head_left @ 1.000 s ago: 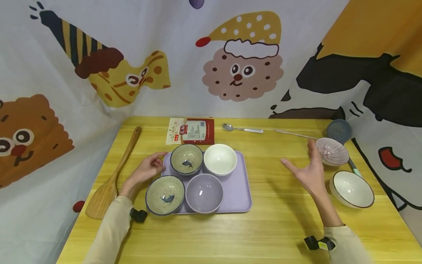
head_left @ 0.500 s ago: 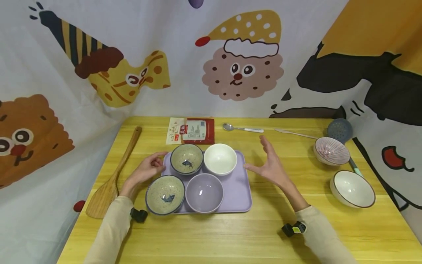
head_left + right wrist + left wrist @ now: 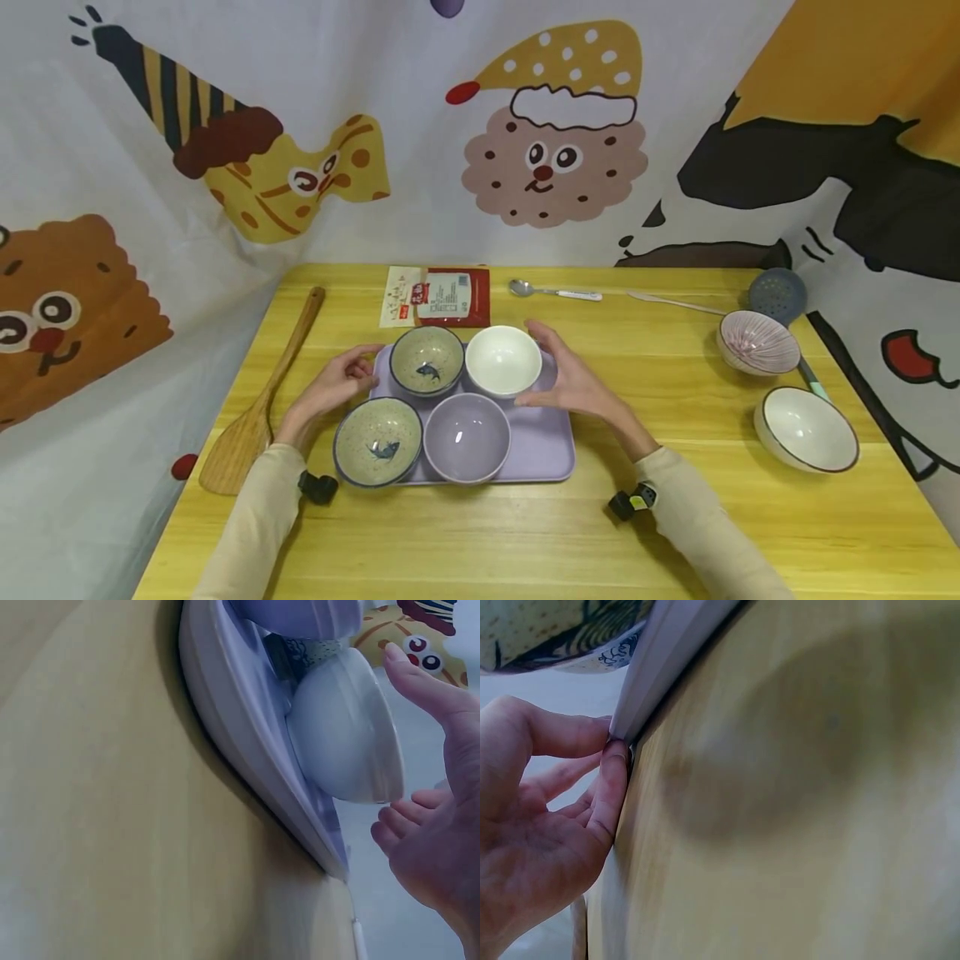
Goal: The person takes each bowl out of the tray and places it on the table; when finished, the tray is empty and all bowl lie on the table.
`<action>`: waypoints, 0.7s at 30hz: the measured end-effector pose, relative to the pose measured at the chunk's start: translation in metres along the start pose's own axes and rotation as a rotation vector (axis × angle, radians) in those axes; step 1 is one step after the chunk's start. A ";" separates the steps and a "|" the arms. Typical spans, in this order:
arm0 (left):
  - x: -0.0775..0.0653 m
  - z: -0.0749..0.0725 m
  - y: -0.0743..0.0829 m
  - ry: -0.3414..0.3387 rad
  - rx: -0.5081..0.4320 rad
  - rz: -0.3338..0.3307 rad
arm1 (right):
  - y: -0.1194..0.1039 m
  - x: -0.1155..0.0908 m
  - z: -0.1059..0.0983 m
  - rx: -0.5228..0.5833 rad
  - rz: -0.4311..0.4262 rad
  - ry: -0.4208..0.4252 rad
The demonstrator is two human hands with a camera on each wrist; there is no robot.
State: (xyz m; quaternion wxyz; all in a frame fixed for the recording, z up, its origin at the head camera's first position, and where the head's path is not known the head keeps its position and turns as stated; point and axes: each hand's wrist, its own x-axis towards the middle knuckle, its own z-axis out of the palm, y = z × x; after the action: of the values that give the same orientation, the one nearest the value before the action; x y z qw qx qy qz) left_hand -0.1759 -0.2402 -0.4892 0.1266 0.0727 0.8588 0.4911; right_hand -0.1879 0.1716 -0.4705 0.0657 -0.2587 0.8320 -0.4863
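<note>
A lilac tray (image 3: 542,442) lies on the table and bears several bowls. My left hand (image 3: 341,385) is at its left edge; in the left wrist view, thumb and fingertips pinch the tray rim (image 3: 656,671). At the tray's back right stands a white bowl (image 3: 502,361). My right hand (image 3: 573,383) is beside that bowl, thumb and fingers spread apart round its right side; the right wrist view shows the palm facing the white bowl's rim. A lilac bowl (image 3: 467,438) stands in front of it. Two speckled bowls with fish drawings, one behind (image 3: 427,360) and one in front (image 3: 378,442), fill the tray's left side.
A wooden spatula (image 3: 262,400) lies at the left. Along the back are a red and white food packet (image 3: 435,297), a spoon (image 3: 555,292) and a thin pale stick-like utensil (image 3: 675,302). At the right stand a striped bowl (image 3: 759,343), a dark-rimmed white bowl (image 3: 806,429) and a grey skimmer (image 3: 777,296).
My right hand has swept left from near the bowls at the right, across the table, to the white bowl on the tray. The left hand has stayed at the tray's edge.
</note>
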 end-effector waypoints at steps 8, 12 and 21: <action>0.001 0.000 -0.001 0.010 -0.007 -0.006 | 0.007 0.012 0.012 0.092 0.023 -0.061; 0.001 0.001 0.001 0.010 -0.001 -0.002 | 0.008 0.016 0.014 0.072 0.050 -0.051; -0.003 -0.001 0.009 0.006 0.005 0.007 | 0.010 0.014 0.017 0.044 0.034 0.038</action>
State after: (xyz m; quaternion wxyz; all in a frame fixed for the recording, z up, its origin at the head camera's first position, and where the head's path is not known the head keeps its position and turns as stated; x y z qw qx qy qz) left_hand -0.1736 -0.2368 -0.4806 0.1224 0.0745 0.8601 0.4896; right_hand -0.1974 0.1555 -0.4854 0.0637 -0.2337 0.8265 -0.5082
